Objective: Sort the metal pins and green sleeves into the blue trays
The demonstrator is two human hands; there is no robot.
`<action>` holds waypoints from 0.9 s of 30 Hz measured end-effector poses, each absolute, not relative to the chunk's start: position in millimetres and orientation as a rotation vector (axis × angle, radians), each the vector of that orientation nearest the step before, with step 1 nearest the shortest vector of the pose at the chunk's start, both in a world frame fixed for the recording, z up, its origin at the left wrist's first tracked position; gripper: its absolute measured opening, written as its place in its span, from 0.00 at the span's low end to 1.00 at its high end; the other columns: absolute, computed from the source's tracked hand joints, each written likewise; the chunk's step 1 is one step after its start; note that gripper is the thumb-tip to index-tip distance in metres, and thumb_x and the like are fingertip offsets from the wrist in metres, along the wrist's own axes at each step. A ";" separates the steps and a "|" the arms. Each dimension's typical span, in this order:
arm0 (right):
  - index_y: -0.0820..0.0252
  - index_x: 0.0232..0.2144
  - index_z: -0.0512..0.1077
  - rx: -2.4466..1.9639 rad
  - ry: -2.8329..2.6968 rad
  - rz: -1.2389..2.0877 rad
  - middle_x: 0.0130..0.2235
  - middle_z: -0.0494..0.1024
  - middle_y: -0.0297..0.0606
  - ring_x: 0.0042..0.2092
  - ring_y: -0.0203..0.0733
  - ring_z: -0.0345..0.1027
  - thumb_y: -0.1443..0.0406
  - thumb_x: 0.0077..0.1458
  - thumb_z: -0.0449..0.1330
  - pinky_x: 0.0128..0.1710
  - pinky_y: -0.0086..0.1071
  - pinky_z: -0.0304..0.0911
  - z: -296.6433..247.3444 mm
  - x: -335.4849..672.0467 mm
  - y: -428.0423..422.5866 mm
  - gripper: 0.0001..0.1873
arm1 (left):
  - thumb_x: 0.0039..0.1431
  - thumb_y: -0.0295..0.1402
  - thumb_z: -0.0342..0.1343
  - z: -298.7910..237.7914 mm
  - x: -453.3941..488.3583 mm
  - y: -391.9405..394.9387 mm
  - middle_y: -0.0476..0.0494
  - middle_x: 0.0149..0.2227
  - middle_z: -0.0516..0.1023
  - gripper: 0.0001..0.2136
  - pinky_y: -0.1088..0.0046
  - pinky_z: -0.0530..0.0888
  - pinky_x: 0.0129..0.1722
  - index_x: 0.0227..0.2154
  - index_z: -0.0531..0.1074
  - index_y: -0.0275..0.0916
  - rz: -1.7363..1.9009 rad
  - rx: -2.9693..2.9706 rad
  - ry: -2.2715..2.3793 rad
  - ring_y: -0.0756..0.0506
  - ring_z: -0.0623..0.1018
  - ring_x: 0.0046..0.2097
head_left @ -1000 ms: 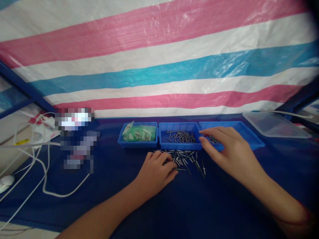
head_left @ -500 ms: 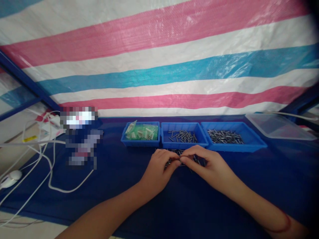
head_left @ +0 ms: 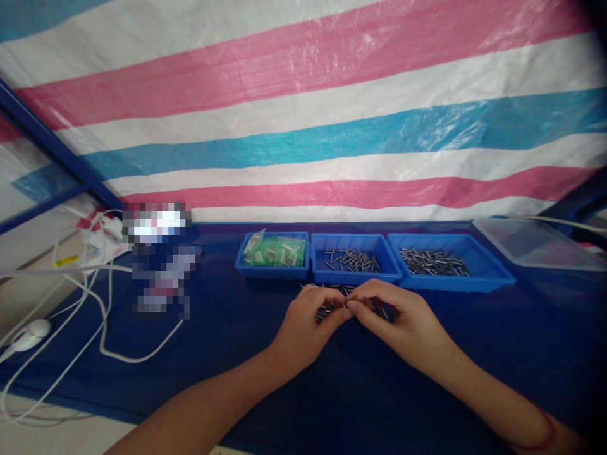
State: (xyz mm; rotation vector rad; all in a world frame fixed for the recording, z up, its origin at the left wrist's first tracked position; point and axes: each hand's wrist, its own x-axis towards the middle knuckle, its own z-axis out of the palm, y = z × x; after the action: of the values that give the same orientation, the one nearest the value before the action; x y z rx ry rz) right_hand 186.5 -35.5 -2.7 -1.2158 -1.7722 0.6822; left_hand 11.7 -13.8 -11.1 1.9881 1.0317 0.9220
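My left hand (head_left: 310, 319) and my right hand (head_left: 396, 313) meet at the fingertips, both in a pinch. Whatever sits between the fingers is small and dark, mostly hidden by them. Beneath and behind the hands lies a pile of metal pins (head_left: 325, 311) on the blue table, partly covered by my fingers. Just beyond stands a blue bin (head_left: 353, 277) with loose metal pins inside. To its right, another blue bin (head_left: 488, 268) holds a denser heap of similar pins. The left blue bin (head_left: 272, 272) contains a green-tinted plastic bag (head_left: 284, 243) with pale pieces.
White cables (head_left: 107, 316) and a white computer mouse (head_left: 33, 333) lie on the left. Pixelated items (head_left: 165, 278) rest near them. A clear plastic lid (head_left: 535, 243) is at the back right. Striped sheeting (head_left: 303, 145) hangs behind the blue table (head_left: 303, 411).
The whole view has shifted slightly, so the bins and table appear a little further right. My hands stay together at the fingertips over the pin pile.
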 end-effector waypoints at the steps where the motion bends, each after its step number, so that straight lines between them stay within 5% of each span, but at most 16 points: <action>1: 0.58 0.30 0.73 -1.196 -1.784 0.669 0.28 0.73 0.35 0.30 0.37 0.65 0.63 0.57 0.56 0.30 0.31 0.62 -2.0 186.8 -36.0 0.07 | 0.58 0.35 0.58 -11.0 11.9 -13.7 0.47 0.34 0.77 0.05 0.71 0.69 0.40 0.33 0.74 0.39 0.925 1.992 1.027 0.46 0.74 0.39; 12: 0.56 0.33 0.73 -1.123 -1.943 0.582 0.33 0.77 0.37 0.35 0.39 0.70 0.65 0.59 0.53 0.36 0.34 0.65 5.6 194.8 -33.5 0.08 | 0.59 0.35 0.56 -7.3 3.9 -9.6 0.46 0.34 0.76 0.06 0.71 0.69 0.40 0.34 0.73 0.38 0.990 2.037 1.024 0.47 0.73 0.38; 17: 0.56 0.31 0.71 -1.293 -1.784 0.234 0.32 0.76 0.37 0.34 0.41 0.69 0.62 0.60 0.54 0.36 0.35 0.62 19.4 224.1 -26.8 0.08 | 0.62 0.35 0.53 -7.2 1.1 -6.7 0.44 0.38 0.76 0.10 0.68 0.68 0.44 0.44 0.71 0.39 0.884 2.225 0.986 0.46 0.72 0.42; 27: 0.57 0.34 0.75 -1.813 -1.712 -0.210 0.29 0.77 0.39 0.34 0.48 0.70 0.55 0.57 0.54 0.34 0.39 0.60 7.6 276.4 1.6 0.15 | 0.59 0.33 0.56 -17.8 2.2 -3.5 0.45 0.40 0.76 0.06 0.63 0.61 0.40 0.38 0.76 0.42 0.521 2.731 1.036 0.43 0.70 0.44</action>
State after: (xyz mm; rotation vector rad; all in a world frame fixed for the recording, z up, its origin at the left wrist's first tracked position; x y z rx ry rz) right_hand 276.4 1.6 7.6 -1.8132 -1.7115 -0.2105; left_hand 2.2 -3.5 -17.8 2.7311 1.0358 0.5205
